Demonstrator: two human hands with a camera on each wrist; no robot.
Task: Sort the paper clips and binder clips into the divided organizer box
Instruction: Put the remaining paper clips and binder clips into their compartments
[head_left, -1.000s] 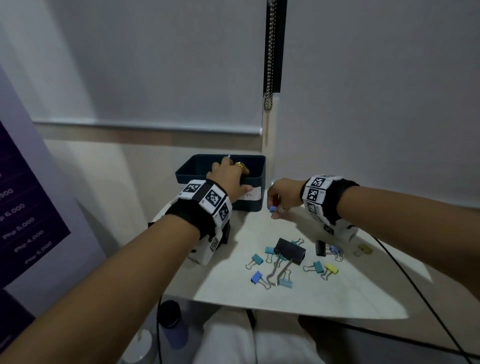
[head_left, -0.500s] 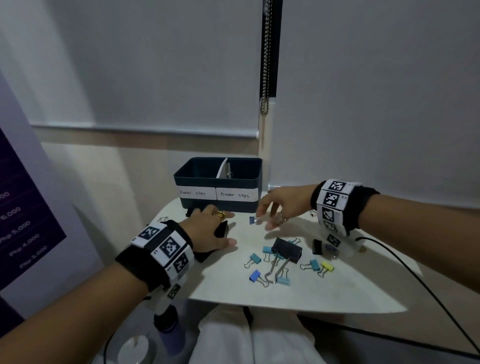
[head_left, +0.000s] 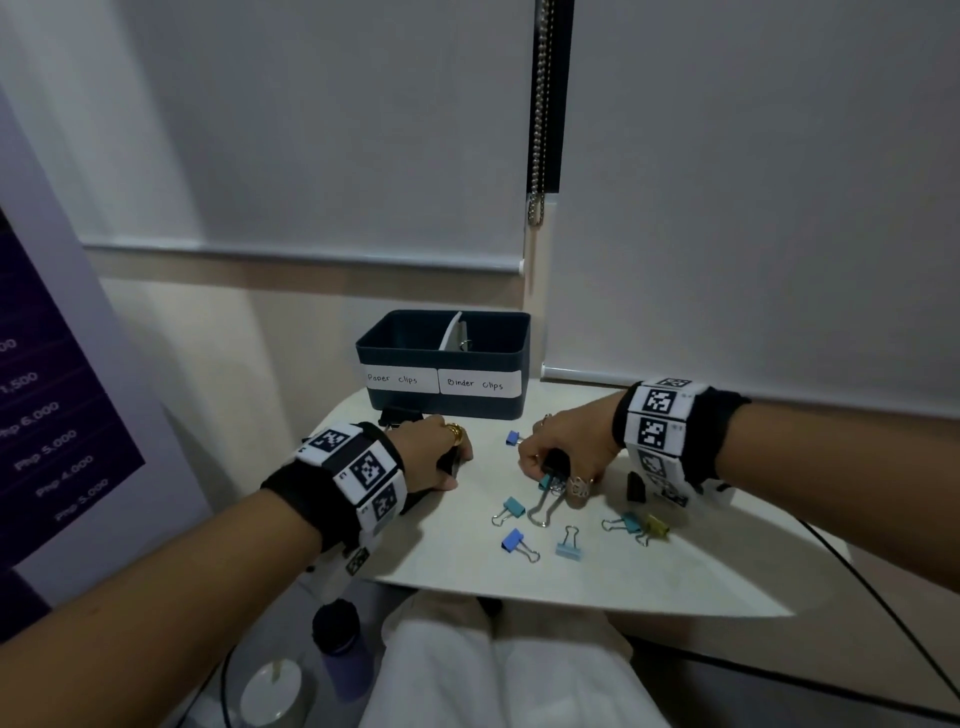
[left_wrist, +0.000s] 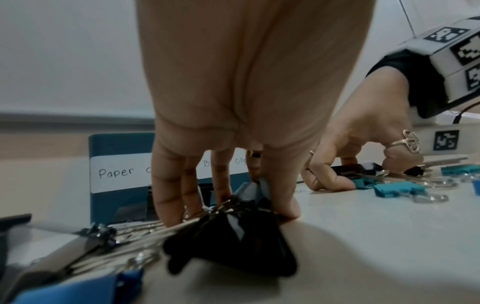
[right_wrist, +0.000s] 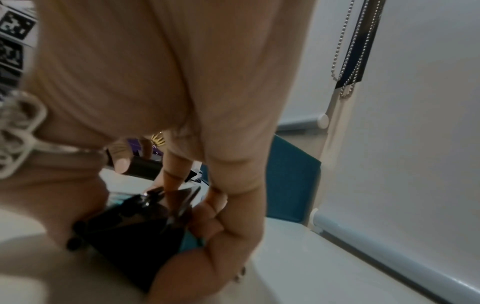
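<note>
The large black binder clip (head_left: 555, 464) lies on the smooth white table (head_left: 675, 571), its wire handles pointing toward the person; the right hand (head_left: 563, 449) curls round it. The left hand (head_left: 434, 457) pinches another black binder clip (left_wrist: 233, 240) before the dark blue organizer box (head_left: 447, 364). Small pastel clips (head_left: 511, 506) lie scattered near the front edge.

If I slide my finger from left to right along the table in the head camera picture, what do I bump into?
left hand → small blue binder clip by the box → right hand gripping the big black binder clip → small black binder clip → yellow binder clip
</note>
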